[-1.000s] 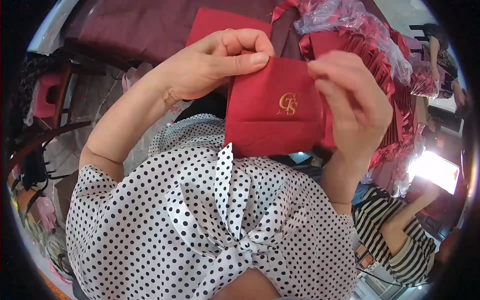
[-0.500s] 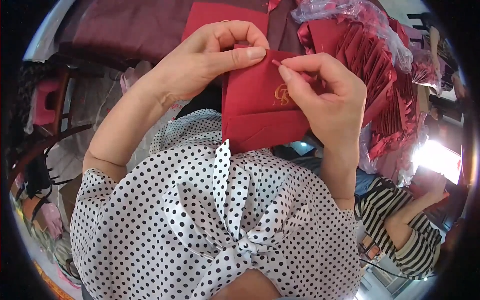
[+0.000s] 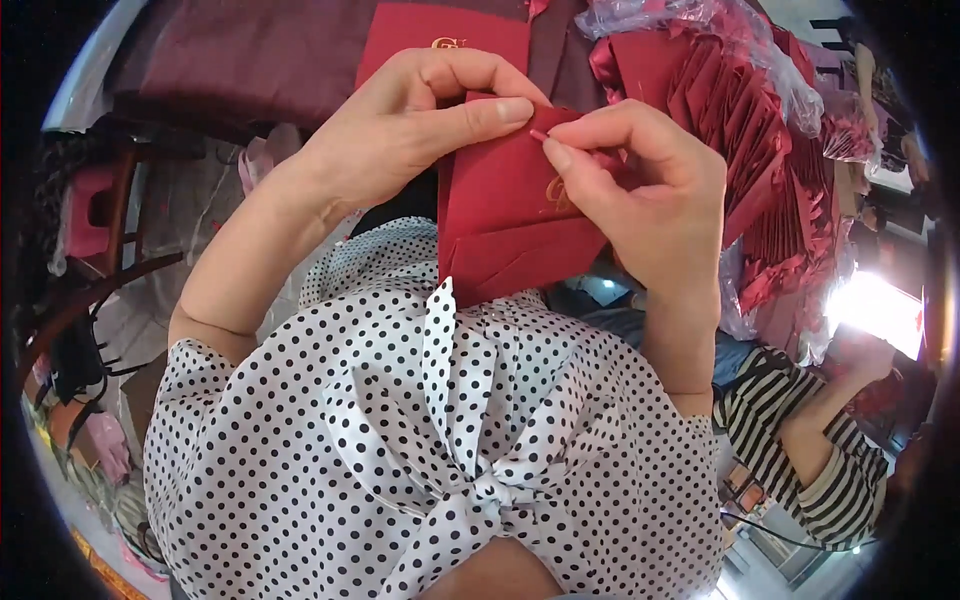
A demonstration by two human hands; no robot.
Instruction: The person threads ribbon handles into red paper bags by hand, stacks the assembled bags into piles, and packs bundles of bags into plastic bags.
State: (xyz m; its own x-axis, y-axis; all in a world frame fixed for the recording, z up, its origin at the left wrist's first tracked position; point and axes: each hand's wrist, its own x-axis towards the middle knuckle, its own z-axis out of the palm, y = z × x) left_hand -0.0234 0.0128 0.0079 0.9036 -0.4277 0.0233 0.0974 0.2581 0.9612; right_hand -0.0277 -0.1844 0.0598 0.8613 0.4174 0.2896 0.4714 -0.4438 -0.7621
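Note:
A red paper gift bag (image 3: 510, 195) with a gold monogram is held up in front of my chest, folded flat and slightly tilted. My left hand (image 3: 420, 115) pinches its top edge between thumb and fingers. Close beside it, my right hand (image 3: 660, 190) is closed in a pinch on the end of a thin red ribbon (image 3: 539, 135), whose pink-red tip pokes out past the thumb and forefinger. The rest of the ribbon is hidden by the right hand, which also covers part of the monogram.
Another red bag (image 3: 395, 35) lies ahead on the dark red cloth (image 3: 240, 65). To the right are many stacked red bags (image 3: 715, 105) with ribbons and clear plastic wrap (image 3: 690, 18). A person in a striped top (image 3: 775, 430) sits at the right. A pink stool (image 3: 90, 215) stands left.
My right hand has shifted slightly left with the ribbon end, closer to the left fingertips. The bag has tilted a little, and more of the monogram is covered.

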